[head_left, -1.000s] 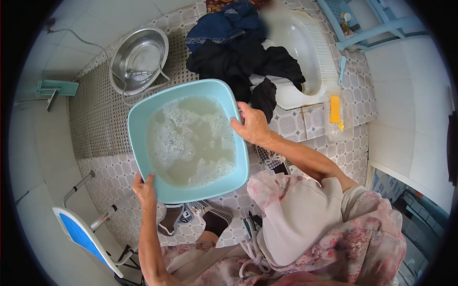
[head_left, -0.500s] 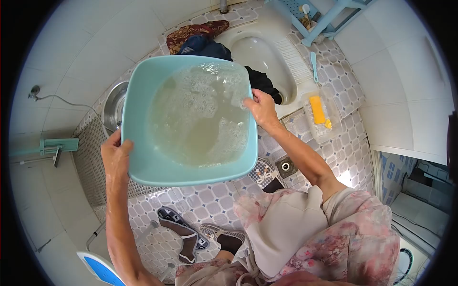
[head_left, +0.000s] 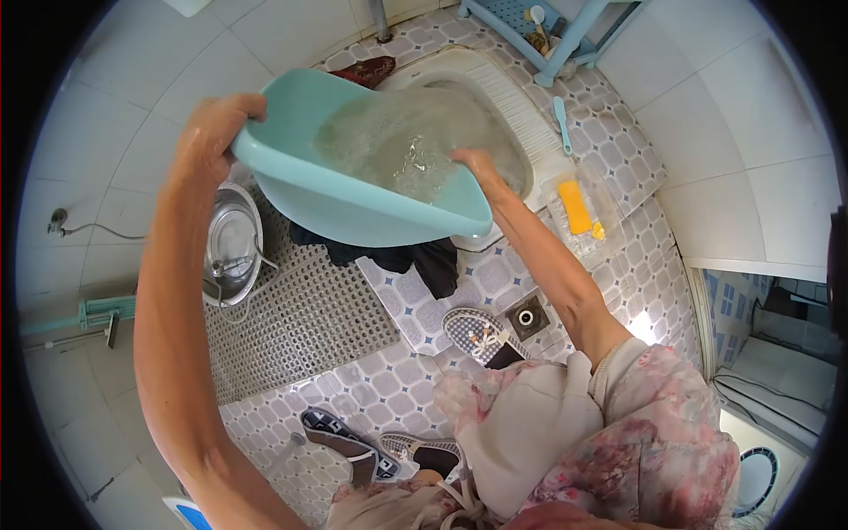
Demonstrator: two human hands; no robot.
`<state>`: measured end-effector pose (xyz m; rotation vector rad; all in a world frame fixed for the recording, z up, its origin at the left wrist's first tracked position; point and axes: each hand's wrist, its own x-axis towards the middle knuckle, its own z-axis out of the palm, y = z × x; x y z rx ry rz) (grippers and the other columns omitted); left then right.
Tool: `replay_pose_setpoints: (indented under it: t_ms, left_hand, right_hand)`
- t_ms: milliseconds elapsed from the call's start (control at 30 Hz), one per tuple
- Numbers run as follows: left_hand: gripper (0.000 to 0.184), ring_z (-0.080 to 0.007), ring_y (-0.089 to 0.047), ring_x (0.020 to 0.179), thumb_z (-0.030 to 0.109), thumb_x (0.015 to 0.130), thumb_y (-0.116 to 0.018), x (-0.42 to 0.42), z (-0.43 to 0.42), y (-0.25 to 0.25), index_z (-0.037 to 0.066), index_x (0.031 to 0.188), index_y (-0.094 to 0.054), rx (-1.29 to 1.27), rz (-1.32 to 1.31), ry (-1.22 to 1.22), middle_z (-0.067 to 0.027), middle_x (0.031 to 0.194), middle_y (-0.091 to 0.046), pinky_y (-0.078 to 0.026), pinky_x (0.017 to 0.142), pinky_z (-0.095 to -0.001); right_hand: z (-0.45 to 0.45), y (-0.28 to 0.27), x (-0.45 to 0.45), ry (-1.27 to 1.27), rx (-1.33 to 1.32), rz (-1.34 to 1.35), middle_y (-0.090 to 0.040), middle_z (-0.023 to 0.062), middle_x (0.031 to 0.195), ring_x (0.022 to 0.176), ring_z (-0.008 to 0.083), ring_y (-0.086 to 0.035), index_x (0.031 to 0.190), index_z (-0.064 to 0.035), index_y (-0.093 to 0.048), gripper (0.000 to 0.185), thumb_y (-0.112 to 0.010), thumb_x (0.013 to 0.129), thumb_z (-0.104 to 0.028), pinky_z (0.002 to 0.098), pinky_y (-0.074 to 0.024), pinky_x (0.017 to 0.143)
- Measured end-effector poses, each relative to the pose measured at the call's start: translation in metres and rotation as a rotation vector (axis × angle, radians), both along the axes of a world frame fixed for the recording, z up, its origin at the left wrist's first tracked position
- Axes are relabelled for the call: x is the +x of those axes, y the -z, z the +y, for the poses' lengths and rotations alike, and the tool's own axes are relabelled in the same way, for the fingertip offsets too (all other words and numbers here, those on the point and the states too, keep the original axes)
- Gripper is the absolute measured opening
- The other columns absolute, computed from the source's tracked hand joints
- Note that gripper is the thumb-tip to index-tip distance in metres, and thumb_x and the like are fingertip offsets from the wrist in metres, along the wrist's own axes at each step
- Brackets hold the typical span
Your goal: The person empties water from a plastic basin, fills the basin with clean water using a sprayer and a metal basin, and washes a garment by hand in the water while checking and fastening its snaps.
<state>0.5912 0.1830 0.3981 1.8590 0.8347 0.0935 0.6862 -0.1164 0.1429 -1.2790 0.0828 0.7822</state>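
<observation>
Now tipped: our one basin [head_left: 353,205]

More level half a second ago, it now slants over one squat toilet [head_left: 523,106], cloudy water [head_left: 397,146] spilling in. Our left grip [head_left: 221,128] and right grip [head_left: 481,166] both clamp its rim. Around us: tiled walls [head_left: 283,53], tiled floor [head_left: 402,309], one metal bowl [head_left: 231,243], one floor drain [head_left: 527,318].

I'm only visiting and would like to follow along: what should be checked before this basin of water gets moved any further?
1. Left hand gripping the turquoise washbasin: ok, at the rim.
2. Right hand gripping too: ok, on the opposite side.
3. Washbasin tipped toward the squat toilet: ok.
4. All the water landing inside the toilet: cannot tell; the washbasin blocks part of the view.
5. Black clothes out from under the washbasin: not ok; it overhangs them in this view.
</observation>
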Motion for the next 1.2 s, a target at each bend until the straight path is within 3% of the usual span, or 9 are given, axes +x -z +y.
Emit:
replay_pose_setpoints:
  t_ms: [133, 200, 267, 367, 567, 700, 833, 1000, 1200]
  left_hand:
    - [0.024, -0.0140, -0.058, 0.061, 0.019, 0.079, -0.070, 0.033, -0.007, -0.015, -0.002, 0.090, -0.068, 0.056, -0.045, 0.116, -0.0060, 0.079, -0.064, -0.047, 0.055, -0.0254]
    - [0.029, -0.0111, -0.060, 0.072, 0.025, 0.085, -0.070, 0.046, -0.006, -0.013, 0.001, 0.100, -0.070, 0.020, -0.113, 0.202, -0.0052, 0.093, -0.066, -0.049, 0.064, -0.0223]
    - [0.033, -0.0104, -0.063, 0.082, 0.024, 0.088, -0.067, 0.055, -0.033, -0.030, -0.001, 0.110, -0.069, -0.037, -0.287, 0.255, -0.0065, 0.102, -0.067, -0.050, 0.070, -0.0217]
    - [0.037, -0.0281, -0.060, 0.105, 0.014, 0.088, -0.069, 0.059, -0.072, -0.055, -0.007, 0.117, -0.056, -0.443, -0.463, 0.349, -0.0218, 0.114, -0.058, -0.053, 0.095, -0.0289]
    - [0.029, -0.0238, -0.062, 0.098, 0.010, 0.088, -0.066, 0.042, -0.139, -0.081, -0.009, 0.109, -0.060, -0.685, -0.649, 0.663, -0.0184, 0.104, -0.062, -0.053, 0.092, -0.0316]
    - [0.034, -0.0221, -0.062, 0.101, 0.014, 0.090, -0.066, 0.012, -0.121, -0.077, -0.008, 0.115, -0.061, -0.726, -0.550, 0.630, -0.0169, 0.109, -0.063, -0.051, 0.095, -0.0342]
    - [0.045, -0.0113, -0.064, 0.097, 0.024, 0.092, -0.063, -0.005, -0.088, -0.021, -0.002, 0.128, -0.059, -0.280, -0.485, 0.289, -0.0083, 0.114, -0.067, -0.051, 0.078, -0.0228]
    - [0.059, -0.0150, -0.066, 0.100, 0.034, 0.096, -0.059, -0.072, -0.045, 0.028, -0.003, 0.140, -0.045, -0.464, -0.286, 0.106, -0.0103, 0.115, -0.067, -0.055, 0.081, -0.0260]
    - [0.061, -0.0291, -0.060, 0.117, 0.035, 0.090, -0.061, -0.199, -0.033, 0.076, -0.001, 0.137, -0.046, -0.885, -0.367, -0.117, -0.0196, 0.132, -0.055, -0.055, 0.093, -0.0403]
  right_hand:
    - [0.004, -0.013, -0.005, 0.004, 0.100, 0.215, -0.067, 0.0162, 0.093, 0.082, 0.0225, -0.067, 0.102, 0.0052, -0.063, 0.028, -0.059, 0.087, -0.018, 0.0342, -0.0536, 0.070]
    - [0.001, -0.023, -0.007, -0.015, 0.007, 0.303, -0.067, 0.0172, 0.100, 0.088, 0.0235, -0.067, 0.110, 0.0054, -0.062, 0.033, -0.059, 0.087, -0.019, 0.0355, -0.0546, 0.076]
    - [0.001, 0.038, 0.001, -0.031, 0.135, 0.213, -0.067, 0.0168, 0.099, 0.088, 0.0233, -0.067, 0.111, 0.0053, -0.062, 0.034, -0.059, 0.088, -0.019, 0.0351, -0.0550, 0.076]
    - [0.012, 0.047, -0.003, -0.016, 0.322, 0.160, -0.067, 0.0157, 0.097, 0.085, 0.0227, -0.067, 0.112, 0.0050, -0.061, 0.033, -0.058, 0.088, -0.018, 0.0345, -0.0549, 0.075]
    - [0.028, 0.005, 0.002, 0.157, 0.530, 0.192, -0.066, 0.0143, 0.094, 0.080, 0.0213, -0.065, 0.112, 0.0045, -0.059, 0.032, -0.058, 0.088, -0.017, 0.0334, -0.0544, 0.070]
    - [0.028, -0.013, 0.007, 0.224, 0.593, 0.201, -0.066, 0.0135, 0.092, 0.077, 0.0203, -0.065, 0.112, 0.0042, -0.058, 0.032, -0.057, 0.089, -0.017, 0.0326, -0.0541, 0.068]
    - [0.036, -0.030, 0.005, 0.236, 0.618, 0.209, -0.065, 0.0126, 0.090, 0.073, 0.0194, -0.064, 0.112, 0.0039, -0.057, 0.031, -0.057, 0.089, -0.016, 0.0319, -0.0538, 0.065]
    - [0.034, -0.035, -0.002, 0.169, 0.490, 0.123, -0.065, 0.0115, 0.087, 0.069, 0.0183, -0.063, 0.113, 0.0034, -0.055, 0.030, -0.057, 0.089, -0.016, 0.0309, -0.0534, 0.061]
    - [0.035, -0.015, 0.008, -0.076, 0.083, -0.402, -0.063, 0.0090, 0.084, 0.055, 0.0133, -0.058, 0.118, 0.0040, -0.047, 0.037, -0.057, 0.090, -0.018, 0.0274, -0.0466, 0.042]
